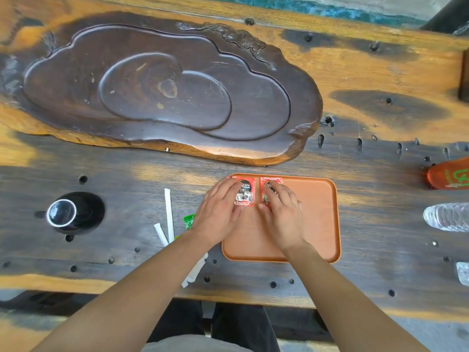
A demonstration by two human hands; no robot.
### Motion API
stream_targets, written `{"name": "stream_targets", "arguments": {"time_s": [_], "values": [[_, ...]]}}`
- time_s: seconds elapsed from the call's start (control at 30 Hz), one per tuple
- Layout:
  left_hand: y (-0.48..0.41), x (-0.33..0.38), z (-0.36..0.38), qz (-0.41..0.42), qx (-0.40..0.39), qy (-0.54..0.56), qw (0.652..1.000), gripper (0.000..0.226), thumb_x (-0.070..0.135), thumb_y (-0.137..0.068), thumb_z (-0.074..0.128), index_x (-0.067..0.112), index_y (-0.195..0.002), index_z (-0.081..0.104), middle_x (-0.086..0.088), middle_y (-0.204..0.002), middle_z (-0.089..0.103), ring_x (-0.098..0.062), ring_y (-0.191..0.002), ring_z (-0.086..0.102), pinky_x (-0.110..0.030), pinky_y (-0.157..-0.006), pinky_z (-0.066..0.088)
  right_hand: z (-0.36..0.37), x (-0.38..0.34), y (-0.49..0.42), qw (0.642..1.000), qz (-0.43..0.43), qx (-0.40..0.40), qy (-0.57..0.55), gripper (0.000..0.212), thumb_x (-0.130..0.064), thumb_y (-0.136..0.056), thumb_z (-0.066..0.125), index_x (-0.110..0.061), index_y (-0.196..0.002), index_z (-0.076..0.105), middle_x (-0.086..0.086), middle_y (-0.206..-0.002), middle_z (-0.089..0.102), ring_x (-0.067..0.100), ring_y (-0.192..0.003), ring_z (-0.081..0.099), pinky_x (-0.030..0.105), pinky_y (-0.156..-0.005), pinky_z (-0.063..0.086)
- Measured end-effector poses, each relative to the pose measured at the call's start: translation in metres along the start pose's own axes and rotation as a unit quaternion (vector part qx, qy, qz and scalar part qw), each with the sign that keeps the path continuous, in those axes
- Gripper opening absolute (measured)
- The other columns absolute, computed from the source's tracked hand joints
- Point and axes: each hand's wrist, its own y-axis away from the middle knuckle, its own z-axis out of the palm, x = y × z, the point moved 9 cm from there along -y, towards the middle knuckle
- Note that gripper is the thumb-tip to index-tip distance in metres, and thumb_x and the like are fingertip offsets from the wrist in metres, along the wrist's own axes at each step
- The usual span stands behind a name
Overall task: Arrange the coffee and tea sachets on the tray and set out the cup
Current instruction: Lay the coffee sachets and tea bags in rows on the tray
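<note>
One wooden table (380, 80), spanning the whole view. One dark carved wooden slab (157, 90) across its far left half, hollows bare. One orange tray (317, 224) near the front edge, right of centre, holding two red coffee sachets: left sachet (245, 191) and right sachet (265, 189), side by side in the tray's far left corner, a narrow gap between. Left hand (218, 212) spread flat on the left sachet, right hand (281, 212) flat on the right one; fingers pressing down, not clenched around anything. One black cup (62, 212) on a black saucer (87, 212) toward the left end, nothing visible inside. One green sachet (189, 221) and several white stick packets (168, 214) on the tabletop just left of the tray, partly hidden under the left forearm.
</note>
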Motion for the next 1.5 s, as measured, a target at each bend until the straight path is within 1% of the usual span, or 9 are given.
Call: {"name": "stream_targets", "arguments": {"time_s": [0.17, 0.3, 0.53, 0.63, 0.83, 1.03, 1.13, 1.27, 1.5], "values": [[0.057, -0.06, -0.042, -0.105, 0.043, 0.044, 0.993, 0.042, 0.027, -0.092, 0.065, 0.014, -0.13, 0.056, -0.001, -0.127, 0.053, -0.021, -0.122, 0.048, -0.036, -0.106, 0.042, 0.014, -0.069, 0.015, 0.994, -0.102, -0.044, -0.017, 0.03, -0.027, -0.092, 0.066, -0.016, -0.12, 0.064, 0.001, -0.118, 0.065, 0.028, -0.109, 0.053, 0.046, -0.09, 0.046], [0.104, -0.102, -0.052, -0.16, 0.017, 0.053, 0.986, 0.032, 0.025, -0.088, 0.071, 0.013, -0.116, 0.062, 0.001, -0.112, 0.052, -0.019, -0.11, 0.052, -0.038, -0.096, 0.047, 0.043, -0.12, 0.019, 0.983, -0.14, -0.117, -0.021, 0.032, -0.029, -0.09, 0.066, -0.018, -0.121, 0.063, 0.001, -0.114, 0.064, 0.028, -0.106, 0.05, 0.047, -0.088, 0.047], [0.121, -0.106, -0.039, -0.131, -0.101, 0.014, 0.986, 0.065, 0.063, -0.073, 0.073, 0.022, -0.123, 0.06, 0.008, -0.113, 0.045, -0.015, -0.111, 0.04, -0.033, -0.099, 0.04, 0.066, -0.147, 0.011, 0.973, -0.119, -0.191, 0.051, 0.055, -0.041, -0.087, 0.069, -0.021, -0.136, 0.052, 0.001, -0.127, 0.054, 0.028, -0.117, 0.04, 0.043, -0.091, 0.038], [0.117, -0.1, -0.034, -0.123, -0.116, -0.032, 0.985, 0.059, 0.058, -0.074, 0.074, 0.025, -0.119, 0.059, 0.007, -0.111, 0.042, -0.017, -0.109, 0.038, -0.035, -0.099, 0.039, 0.068, -0.149, 0.008, 0.972, -0.109, -0.198, 0.069, 0.051, -0.042, -0.085, 0.07, -0.02, -0.128, 0.055, 0.001, -0.122, 0.053, 0.028, -0.115, 0.039, 0.042, -0.09, 0.037], [0.108, -0.102, -0.035, -0.17, -0.111, 0.019, 0.979, 0.038, 0.034, -0.078, 0.079, 0.025, -0.101, 0.049, 0.004, -0.102, 0.055, -0.019, -0.099, 0.049, -0.032, -0.08, 0.039, 0.072, -0.152, 0.006, 0.98, -0.077, -0.182, 0.005, 0.026, -0.029, -0.086, 0.071, -0.016, -0.099, 0.053, 0.002, -0.105, 0.06, 0.025, -0.106, 0.043, 0.036, -0.079, 0.03], [0.102, -0.11, -0.047, -0.237, -0.073, 0.187, 0.951, 0.041, 0.008, -0.084, 0.072, 0.026, -0.116, 0.054, 0.004, -0.103, 0.065, -0.017, -0.089, 0.061, -0.027, -0.072, 0.044, 0.061, -0.143, 0.003, 0.97, 0.002, -0.151, -0.192, 0.015, -0.012, -0.088, 0.071, -0.015, -0.096, 0.06, 0.001, -0.094, 0.061, 0.017, -0.091, 0.053, 0.032, -0.077, 0.042], [0.096, -0.102, -0.052, -0.237, -0.08, 0.267, 0.931, 0.025, 0.011, -0.087, 0.071, 0.029, -0.101, 0.062, 0.007, -0.083, 0.065, -0.006, -0.071, 0.057, -0.019, -0.062, 0.043, 0.047, -0.134, 0.003, 0.949, 0.034, -0.14, -0.281, 0.013, -0.005, -0.088, 0.069, -0.014, -0.087, 0.059, 0.002, -0.086, 0.058, 0.01, -0.079, 0.05, 0.023, -0.07, 0.037], [0.084, -0.077, -0.048, -0.249, -0.087, 0.36, 0.895, 0.003, 0.024, -0.086, 0.071, 0.025, -0.088, 0.07, -0.009, -0.073, 0.067, -0.013, -0.061, 0.055, -0.029, -0.06, 0.045, 0.016, -0.106, 0.007, 0.924, 0.076, -0.103, -0.361, 0.012, -0.005, -0.09, 0.069, -0.011, -0.088, 0.058, 0.0, -0.082, 0.059, 0.009, -0.074, 0.05, 0.021, -0.066, 0.041], [0.058, -0.027, 0.0, -0.295, -0.067, 0.44, 0.846, 0.02, 0.0, -0.079, 0.077, 0.018, -0.086, 0.07, -0.005, -0.083, 0.075, -0.018, -0.072, 0.067, -0.03, -0.06, 0.053, -0.03, 0.003, 0.029, 0.939, 0.177, 0.006, -0.296, 0.012, -0.007, -0.091, 0.067, -0.013, -0.088, 0.057, -0.006, -0.077, 0.059, 0.006, -0.068, 0.052, 0.015, -0.06, 0.038]]}}
